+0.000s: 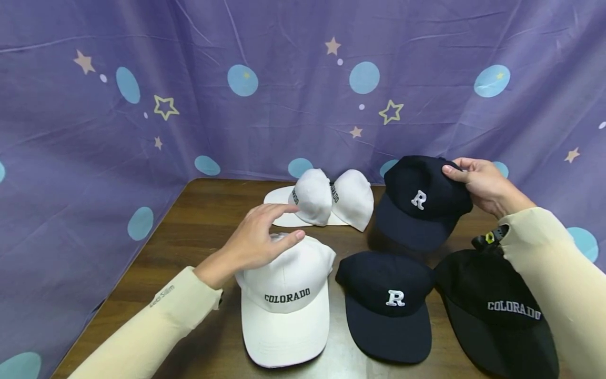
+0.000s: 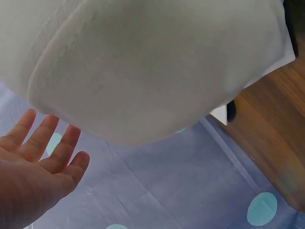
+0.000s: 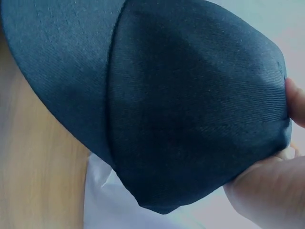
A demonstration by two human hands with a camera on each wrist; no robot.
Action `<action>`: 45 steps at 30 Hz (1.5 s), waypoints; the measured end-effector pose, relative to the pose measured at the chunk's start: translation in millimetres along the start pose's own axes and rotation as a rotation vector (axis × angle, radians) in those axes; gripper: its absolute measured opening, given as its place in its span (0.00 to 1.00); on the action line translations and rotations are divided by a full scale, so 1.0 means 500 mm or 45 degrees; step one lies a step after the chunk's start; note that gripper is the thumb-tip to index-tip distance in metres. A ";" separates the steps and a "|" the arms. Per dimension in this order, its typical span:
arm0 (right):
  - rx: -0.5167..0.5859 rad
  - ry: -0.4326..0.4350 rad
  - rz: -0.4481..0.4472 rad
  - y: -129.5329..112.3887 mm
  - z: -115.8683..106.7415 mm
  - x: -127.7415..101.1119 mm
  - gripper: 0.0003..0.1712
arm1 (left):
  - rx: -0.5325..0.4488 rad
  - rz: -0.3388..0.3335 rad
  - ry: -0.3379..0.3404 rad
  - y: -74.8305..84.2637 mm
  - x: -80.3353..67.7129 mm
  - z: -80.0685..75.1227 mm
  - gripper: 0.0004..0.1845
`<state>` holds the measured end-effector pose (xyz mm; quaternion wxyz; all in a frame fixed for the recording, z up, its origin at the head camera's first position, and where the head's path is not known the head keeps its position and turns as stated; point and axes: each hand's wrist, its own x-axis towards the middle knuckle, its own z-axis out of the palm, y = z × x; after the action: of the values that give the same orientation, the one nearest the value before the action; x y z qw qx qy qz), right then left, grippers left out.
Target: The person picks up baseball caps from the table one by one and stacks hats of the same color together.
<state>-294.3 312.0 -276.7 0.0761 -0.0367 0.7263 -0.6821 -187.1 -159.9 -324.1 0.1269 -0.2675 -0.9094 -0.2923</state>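
Note:
In the head view my right hand (image 1: 490, 187) pinches a navy baseball cap (image 1: 426, 195) with a white R by the back of its crown. That cap is tilted at the back right, brim toward me; the right wrist view shows its dark side panel (image 3: 190, 95) with thumb and fingers at the edge. My left hand (image 1: 253, 239) is over the crown of a white COLORADO cap (image 1: 286, 321), fingers extended and thumb apart, holding nothing. In the left wrist view its fingers spread beside a white cap (image 2: 143, 71); whether they touch it I cannot tell.
Two white caps (image 1: 312, 197) sit nested at the back of the wooden table (image 1: 189, 221). In the front row are another navy R cap (image 1: 388, 326) and a black COLORADO cap (image 1: 502, 326), partly behind my right sleeve. A purple starred curtain (image 1: 293, 121) stands behind the table.

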 end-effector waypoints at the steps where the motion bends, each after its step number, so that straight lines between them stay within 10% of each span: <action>1: 0.025 -0.012 -0.012 -0.002 0.002 -0.003 0.10 | 0.002 0.001 0.003 -0.001 -0.001 -0.001 0.31; 20: 0.201 -0.252 -0.159 -0.031 0.032 -0.048 0.08 | 0.005 -0.053 -0.001 -0.020 -0.018 -0.012 0.31; 45: 0.097 -0.551 -0.197 -0.028 0.096 -0.120 0.09 | 0.042 -0.075 0.031 -0.049 -0.035 -0.022 0.32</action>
<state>-228.0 273.3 -261.8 0.1788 -0.2347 0.6619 -0.6890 -185.8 -190.7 -333.4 0.1336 -0.2348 -0.9199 -0.2842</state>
